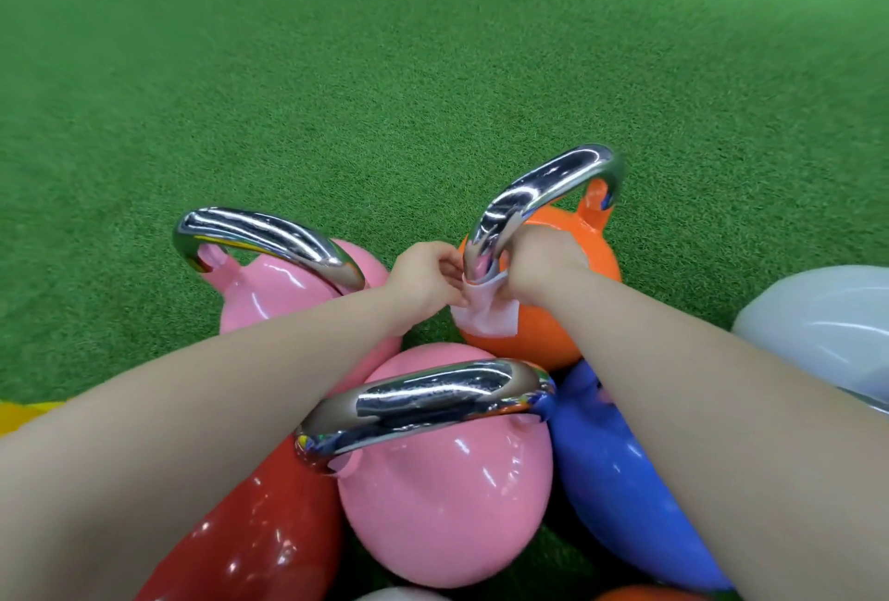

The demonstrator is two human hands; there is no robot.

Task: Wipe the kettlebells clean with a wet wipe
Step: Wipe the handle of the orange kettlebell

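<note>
- Several kettlebells crowd the green turf floor (433,71): at far left a red kettlebell (250,528) low in view, then two pink kettlebells, one behind (279,292) and one in front (447,480).
- Left hand (423,283): its grip pinches the wet wipe (486,312) at the foot of the chrome handle (539,196), fingers curled on the cloth.
- The wipe wraps the handle's near leg and hangs over the shoulder of the orange kettlebell (543,331), which sits right of centre, just beyond the front pink one.
- Right hand (543,263): its grip seems to close on the other side of the wipe, though the fingertips are hidden behind the handle.
- That handle arches up and away to the right; its long axis runs from near-left to far-right.
- Risk, as I judge it: the wet chrome is slick, so the wipe may slide off or bunch up, leaving the arch unwiped; a hard tug might rock the bell against the blue kettlebell (615,480) beside it.
- A pale grey ball (818,312) lies at far right.
</note>
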